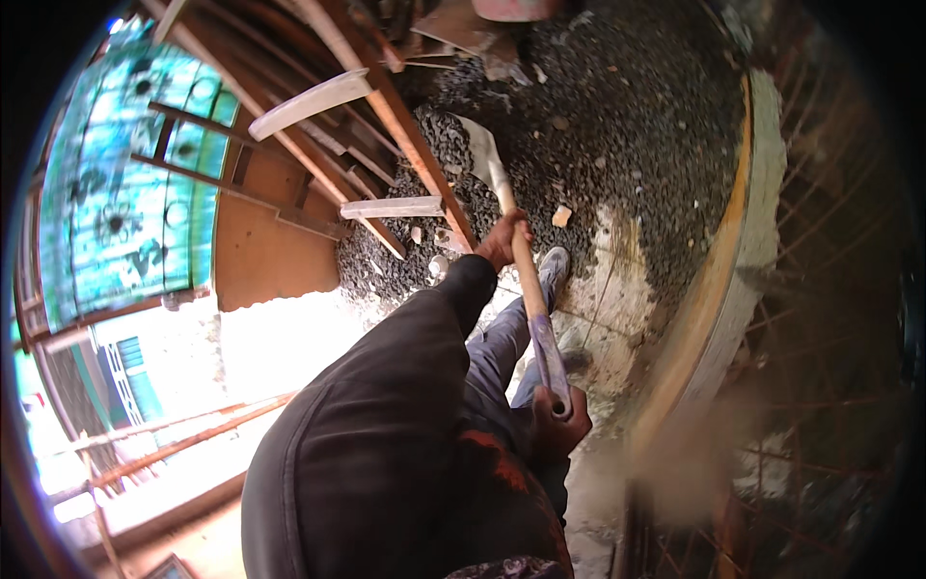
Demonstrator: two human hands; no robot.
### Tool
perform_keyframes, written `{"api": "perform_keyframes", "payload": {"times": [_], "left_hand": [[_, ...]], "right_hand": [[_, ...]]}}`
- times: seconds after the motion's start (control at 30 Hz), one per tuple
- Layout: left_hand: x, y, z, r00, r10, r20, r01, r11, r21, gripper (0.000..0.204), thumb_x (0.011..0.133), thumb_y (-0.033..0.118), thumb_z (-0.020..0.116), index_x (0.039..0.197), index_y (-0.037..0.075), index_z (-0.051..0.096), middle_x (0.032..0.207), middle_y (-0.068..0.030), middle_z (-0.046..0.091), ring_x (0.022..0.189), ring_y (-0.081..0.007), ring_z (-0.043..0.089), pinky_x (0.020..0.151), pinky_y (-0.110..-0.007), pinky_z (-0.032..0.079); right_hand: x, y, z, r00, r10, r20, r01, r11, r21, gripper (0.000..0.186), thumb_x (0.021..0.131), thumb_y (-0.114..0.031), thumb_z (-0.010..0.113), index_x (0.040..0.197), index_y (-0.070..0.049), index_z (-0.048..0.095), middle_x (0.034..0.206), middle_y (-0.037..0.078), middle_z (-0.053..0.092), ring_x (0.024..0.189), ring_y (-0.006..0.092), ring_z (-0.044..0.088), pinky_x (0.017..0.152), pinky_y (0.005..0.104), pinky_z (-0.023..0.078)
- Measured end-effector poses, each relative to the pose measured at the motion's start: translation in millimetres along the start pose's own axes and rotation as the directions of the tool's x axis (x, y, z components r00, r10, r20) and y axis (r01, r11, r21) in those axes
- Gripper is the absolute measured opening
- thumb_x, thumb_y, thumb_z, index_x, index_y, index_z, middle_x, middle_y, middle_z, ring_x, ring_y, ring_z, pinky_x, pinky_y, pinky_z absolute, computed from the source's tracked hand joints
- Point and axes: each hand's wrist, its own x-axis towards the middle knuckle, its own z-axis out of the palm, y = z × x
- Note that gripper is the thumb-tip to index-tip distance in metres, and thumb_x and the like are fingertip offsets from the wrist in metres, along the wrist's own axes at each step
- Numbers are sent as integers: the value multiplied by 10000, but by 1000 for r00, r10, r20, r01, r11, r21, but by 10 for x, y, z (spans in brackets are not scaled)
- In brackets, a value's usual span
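Note:
A long-handled shovel (526, 270) slants from my body toward the gravel, with both my hands closed on it. My left hand (504, 241), at the end of a black sleeve, wraps round the wooden shaft partway down. Nearer my waist, my right hand (562, 425) grips the handle at its top end. The pale metal blade (480, 150) rests at the dark gravel (617, 125). Small stones lie against the blade's left side; I cannot tell how many sit on it. A pale stone chunk (561, 216) lies right of the shaft.
A wooden ladder (410, 145) leans close on the left of the blade. Wooden boards (723, 270) edge the gravel on the right, beside a rusty wire grid (820, 386). My shoe (554, 265) stands near the gravel's edge. A pinkish container (516, 8) is at the far end.

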Motion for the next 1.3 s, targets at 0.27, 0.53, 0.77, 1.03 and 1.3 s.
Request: {"api": "perform_keyframes", "payload": {"times": [0.27, 0.53, 0.77, 1.03, 1.3], "left_hand": [[-777, -1353, 474, 997, -72, -38, 71, 997, -12, 159, 868, 193, 493, 814, 53, 440, 578, -46, 464, 450, -179, 462, 447, -332, 463], [-1942, -2174, 671, 971, -238, 5, 238, 969, -65, 185, 838, 199, 550, 842, 32, 471, 633, -46, 521, 507, -166, 506, 479, -321, 474], [-2335, -2259, 129, 978, -193, 77, 170, 956, 237, 266, 820, 310, 588, 889, 70, 498, 686, -46, 533, 558, -161, 510, 474, -334, 437], [-2819, -1811, -828, 968, -184, 168, 103, 909, 403, 403, 850, 371, 556, 1003, -1, 575, 787, -83, 595, 580, -153, 561, 547, -298, 529], [-3494, -1012, -3055, 964, 182, -196, -98, 922, 374, 314, 843, 269, 559, 964, -19, 586, 870, -100, 625, 587, -150, 581, 488, -287, 524]], "right_hand": [[-597, -482, -1029, 989, 132, 67, -142, 974, 175, 219, 797, -209, 598, 803, -7, 513, 502, 17, 425, 442, 104, 414, 418, 256, 332], [-905, -662, -1247, 988, 104, 115, -110, 993, 50, 199, 826, -153, 591, 888, 27, 533, 585, 33, 479, 461, 74, 417, 405, 230, 338], [-1159, -1053, -648, 928, 85, 362, 22, 959, -281, 236, 828, -185, 636, 883, 26, 548, 635, 10, 495, 510, 45, 429, 395, 206, 323], [-1226, -804, -196, 888, 98, 449, 57, 946, -320, 241, 848, -218, 613, 881, 14, 559, 551, -13, 436, 443, 40, 389, 380, 205, 279], [-1901, -910, 1020, 756, 182, 628, 134, 897, -421, 213, 824, -189, 646, 833, 3, 556, 559, -3, 445, 436, 51, 404, 381, 214, 305]]}}
